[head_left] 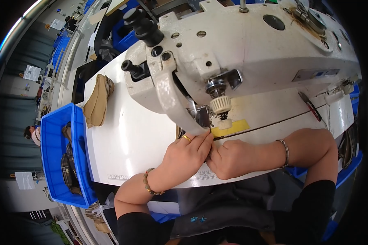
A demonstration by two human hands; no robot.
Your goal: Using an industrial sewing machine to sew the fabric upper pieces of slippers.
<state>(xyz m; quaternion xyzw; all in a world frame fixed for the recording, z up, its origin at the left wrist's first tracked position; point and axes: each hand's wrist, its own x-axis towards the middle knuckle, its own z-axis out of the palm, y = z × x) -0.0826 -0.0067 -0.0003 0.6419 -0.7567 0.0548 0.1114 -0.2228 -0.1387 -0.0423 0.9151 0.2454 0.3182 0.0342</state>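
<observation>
A white industrial sewing machine (249, 53) stands over the pale worktable (126, 143). Just below its presser foot and needle area, my two hands meet. My left hand (188, 153), with a gold ring and a beaded bracelet, has its fingers pressed together close to the needle. Against it, my right hand (231, 159) is curled with thumb and fingers pinched, a metal bangle on its wrist. Whatever they hold is mostly covered by the fingers; only a thin dark edge shows beside the left fingertips. A yellow patch (233, 128) lies on the machine bed behind them.
Tan shaped pieces (98, 100) are stacked on the table's left. Beyond that edge, a blue crate (65, 155) holds dark plaid pieces. Snips with a red-and-black handle (310, 106) lie at the right. A person (34, 134) is in the far left background.
</observation>
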